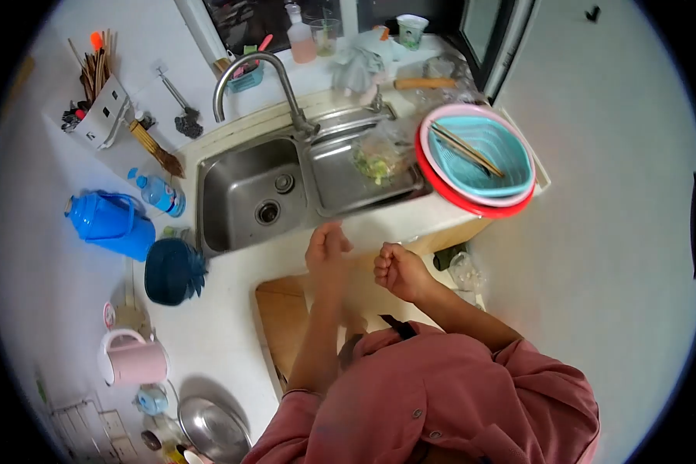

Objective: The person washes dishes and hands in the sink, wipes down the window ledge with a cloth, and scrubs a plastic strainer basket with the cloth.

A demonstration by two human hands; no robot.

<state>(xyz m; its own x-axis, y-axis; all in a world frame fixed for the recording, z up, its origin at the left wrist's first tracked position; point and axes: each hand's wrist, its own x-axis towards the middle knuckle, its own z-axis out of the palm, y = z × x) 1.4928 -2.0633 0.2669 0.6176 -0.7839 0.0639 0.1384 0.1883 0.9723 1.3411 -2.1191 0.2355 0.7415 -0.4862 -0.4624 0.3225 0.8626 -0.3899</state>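
Observation:
Near the front edge of the counter, my left hand (329, 246) is raised with its fingers loosely curled, slightly blurred, and nothing shows in it. My right hand (398, 271) is closed in a fist to its right, with no object visible in it. The two hands are apart. Beyond them lies a steel double sink (243, 189) with a curved faucet (282, 69). A clear plastic bag (377, 158) with something green and yellowish inside rests in the right basin.
Stacked basins (479, 151) with chopsticks (468, 148) stand right of the sink. On the left are a dark blue basket (170, 271), a blue thermos (112, 224), a bottle (162, 195), a pink kettle (135, 362) and a steel bowl (213, 429). A wooden board (280, 321) is below the hands.

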